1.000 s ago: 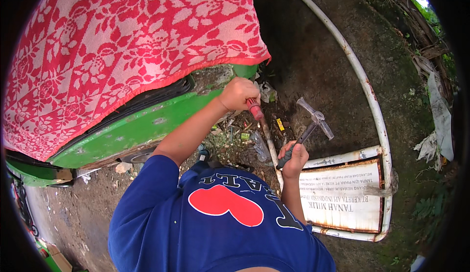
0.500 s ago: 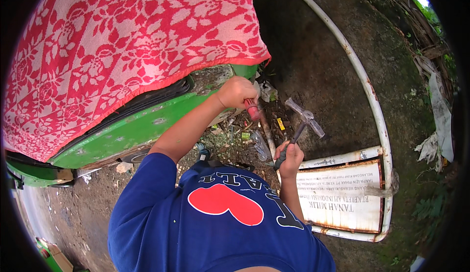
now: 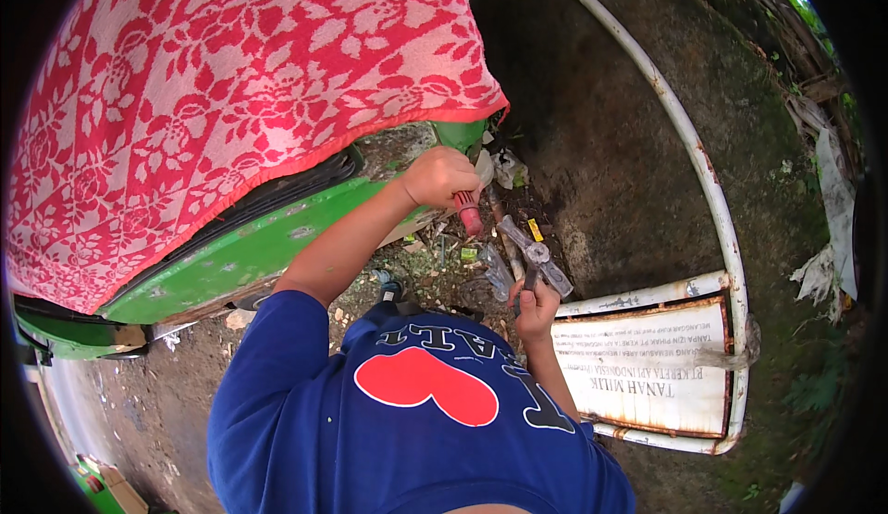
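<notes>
My left hand [image 3: 442,177] is closed around a tool with a ribbed red handle [image 3: 469,216], held beside the corner of a green vehicle body [image 3: 268,248]. The handle's butt points down and to the right; its working end is hidden behind the fist and the panel edge. My right hand [image 3: 535,314] grips a hammer by its dark handle, lower and further right. The worn metal hammer head [image 3: 537,254] is raised just right of the red handle, apart from it. Paint on the green body is chipped and rusty near my left fist.
A red and pink floral towel [image 3: 250,79] covers the top of the green body. At right lies a white, rusty pipe frame [image 3: 680,116] with a white sign panel [image 3: 647,366]. Litter, stones and a yellow scrap [image 3: 535,230] are strewn on the dirt.
The hammer head has swung leftward and nearer to the red handle, with my right hand shifting slightly left and down. My left hand has moved slightly left, still gripping the tool.
</notes>
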A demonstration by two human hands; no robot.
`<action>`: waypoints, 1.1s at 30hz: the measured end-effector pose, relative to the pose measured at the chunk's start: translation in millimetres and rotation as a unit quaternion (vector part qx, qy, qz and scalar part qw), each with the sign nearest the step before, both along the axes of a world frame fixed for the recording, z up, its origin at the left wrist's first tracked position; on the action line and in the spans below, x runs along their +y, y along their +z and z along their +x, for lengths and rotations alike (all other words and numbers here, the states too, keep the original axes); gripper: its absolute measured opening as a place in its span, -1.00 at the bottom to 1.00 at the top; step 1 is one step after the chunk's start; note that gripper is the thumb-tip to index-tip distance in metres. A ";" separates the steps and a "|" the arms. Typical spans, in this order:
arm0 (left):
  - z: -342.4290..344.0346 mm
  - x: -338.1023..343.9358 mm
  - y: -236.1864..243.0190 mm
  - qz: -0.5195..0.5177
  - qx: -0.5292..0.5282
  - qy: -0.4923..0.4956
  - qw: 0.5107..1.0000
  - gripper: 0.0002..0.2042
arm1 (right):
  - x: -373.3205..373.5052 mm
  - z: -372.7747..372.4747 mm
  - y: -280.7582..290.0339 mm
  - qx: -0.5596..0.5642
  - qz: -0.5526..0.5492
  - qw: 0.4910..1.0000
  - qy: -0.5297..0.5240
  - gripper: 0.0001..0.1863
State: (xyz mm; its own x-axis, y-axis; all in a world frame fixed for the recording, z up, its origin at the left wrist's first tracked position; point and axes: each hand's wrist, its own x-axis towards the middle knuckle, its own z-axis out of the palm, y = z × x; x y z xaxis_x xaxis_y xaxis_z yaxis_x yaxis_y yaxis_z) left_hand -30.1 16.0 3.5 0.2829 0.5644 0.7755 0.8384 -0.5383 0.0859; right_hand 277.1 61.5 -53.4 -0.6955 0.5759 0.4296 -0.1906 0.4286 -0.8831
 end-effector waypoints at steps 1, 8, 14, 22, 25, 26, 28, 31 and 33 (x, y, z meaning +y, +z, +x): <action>-0.9 0.7 2.9 0.003 0.001 0.003 1.000 -0.69 | -0.9 -1.5 -15.1 0.045 0.037 0.998 -0.009 -0.48; -6.3 -2.5 1.0 -0.028 0.004 0.033 0.999 -0.85 | -2.7 -11.9 -1.0 0.001 0.178 0.983 -0.053 -0.79; -6.5 -4.6 -5.7 -0.025 -0.009 0.028 0.999 -0.84 | -10.7 -10.5 -5.1 0.019 0.125 0.991 -0.037 -0.87; 2.4 1.3 10.7 0.011 -0.109 0.039 0.993 -0.68 | -9.8 -24.4 5.8 -0.033 0.143 0.989 -0.036 -0.76; 1.9 4.5 10.8 0.044 -0.165 0.036 0.985 -0.68 | -13.7 -18.0 15.1 -0.075 0.097 0.992 -0.038 -0.66; -0.7 1.5 10.3 0.036 -0.155 0.053 0.986 -0.70 | -9.5 -14.2 -8.9 -0.034 0.036 0.998 -0.025 -0.56; 3.0 -5.5 6.2 0.022 -0.140 0.087 0.986 -0.74 | -16.5 -10.6 -1.5 0.030 -0.045 0.998 -0.025 -0.53; 13.8 -12.4 3.9 0.018 -0.152 0.042 0.987 -0.72 | -13.4 -6.9 11.1 0.037 -0.066 0.997 -0.028 -0.45; 13.6 -12.6 2.7 0.029 -0.144 0.045 0.988 -0.71 | -5.7 -3.3 8.7 0.007 -0.037 0.999 -0.026 -0.40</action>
State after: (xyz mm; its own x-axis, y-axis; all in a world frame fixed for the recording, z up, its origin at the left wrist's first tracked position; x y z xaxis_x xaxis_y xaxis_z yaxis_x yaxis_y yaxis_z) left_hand -16.5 3.4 6.1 -0.0025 0.5293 0.8484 0.8283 -0.4742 0.2983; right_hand 273.8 55.9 -44.7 -0.6580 0.6419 0.3937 -0.1813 0.3725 -0.9102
